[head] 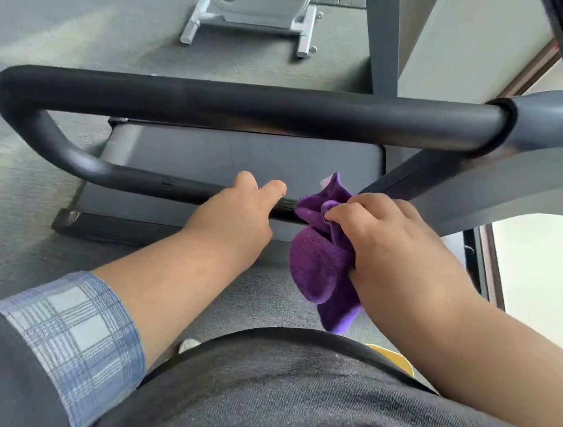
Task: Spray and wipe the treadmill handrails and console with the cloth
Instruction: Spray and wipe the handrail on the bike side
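A black padded treadmill handrail [235, 105] loops across the view and bends back along a lower bar [132, 176]. My left hand [239, 209] is wrapped around that lower bar near its right end. Just to its right, my right hand [384, 237] clutches a bunched purple cloth [316, 261] pressed against the same bar where it meets the grey upright [448, 181]. Part of the cloth hangs down below my hand. The console and a spray bottle are out of view.
The treadmill deck's dark end [244, 161] lies below the rail on grey carpet. A white exercise machine [256, 1] stands farther off. A grey post [383, 37] and a pale wall are at the right. A yellow object [393, 358] peeks out by my waist.
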`<state>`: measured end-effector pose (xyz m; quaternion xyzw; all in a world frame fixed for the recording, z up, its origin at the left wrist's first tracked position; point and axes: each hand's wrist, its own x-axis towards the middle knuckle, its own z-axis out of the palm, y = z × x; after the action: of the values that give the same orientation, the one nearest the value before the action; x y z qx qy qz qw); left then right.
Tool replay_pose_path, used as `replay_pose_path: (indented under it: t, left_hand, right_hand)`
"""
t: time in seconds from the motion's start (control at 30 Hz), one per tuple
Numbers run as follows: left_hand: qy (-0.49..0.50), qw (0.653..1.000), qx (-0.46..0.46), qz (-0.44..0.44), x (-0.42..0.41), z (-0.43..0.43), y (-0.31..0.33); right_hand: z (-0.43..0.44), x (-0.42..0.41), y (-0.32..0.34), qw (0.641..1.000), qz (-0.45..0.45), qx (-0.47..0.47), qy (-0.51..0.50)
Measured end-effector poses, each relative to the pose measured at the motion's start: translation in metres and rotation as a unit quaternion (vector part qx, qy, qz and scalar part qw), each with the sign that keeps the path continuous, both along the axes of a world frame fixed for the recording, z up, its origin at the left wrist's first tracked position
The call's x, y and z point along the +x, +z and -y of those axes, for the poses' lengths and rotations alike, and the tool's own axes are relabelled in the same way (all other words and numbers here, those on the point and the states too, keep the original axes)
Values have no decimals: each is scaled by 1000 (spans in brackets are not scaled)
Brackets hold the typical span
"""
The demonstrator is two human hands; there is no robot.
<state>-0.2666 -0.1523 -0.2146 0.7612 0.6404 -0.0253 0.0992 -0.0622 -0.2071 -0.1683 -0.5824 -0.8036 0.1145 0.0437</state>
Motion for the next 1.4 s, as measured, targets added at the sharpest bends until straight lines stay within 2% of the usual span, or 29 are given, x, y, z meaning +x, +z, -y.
replay_pose_path:
  t: [0.1, 0.2, 0.33, 0.4, 0.53, 0.67, 0.8, 0.93, 1.13, 1.4]
  left_hand:
    - [29, 1000, 4, -7, -7, 10, 7]
    - [78, 997, 13, 24, -24, 29, 12]
    - [122, 991, 14, 56, -45, 57, 8]
    - [144, 987, 5, 65, -53, 69, 4]
    - [181, 980, -6, 78, -66, 89, -1]
    - [197, 976, -15, 87, -80, 101, -5]
    - [207, 973, -17, 104, -98, 108, -7]
    - [201, 974, -21, 105, -118, 111, -9]
    - [196, 971, -23, 136, -148, 102, -12]
    - [142, 973, -3, 182, -182, 83, -16]
  right_hand:
    - [-7, -9, 9, 1000, -7, 25, 17]
    - [-24, -21, 16, 999, -2, 43, 30]
    - [-55, -40, 11, 998, -52, 26, 10]
    - [-67, -48, -9, 1000, -22, -10, 7]
    - [-73, -51, -59, 993, 101, -61, 11]
    - [-75, -52, -77, 995, 99, -31, 4]
    - [-88, -71, -80, 993, 99, -66, -10]
    - [-93, -90, -81, 988, 136, -72, -12]
    - [-92, -109, -83, 987, 156, -38, -17]
    - [-102, -188, -79, 987, 155, -33, -1]
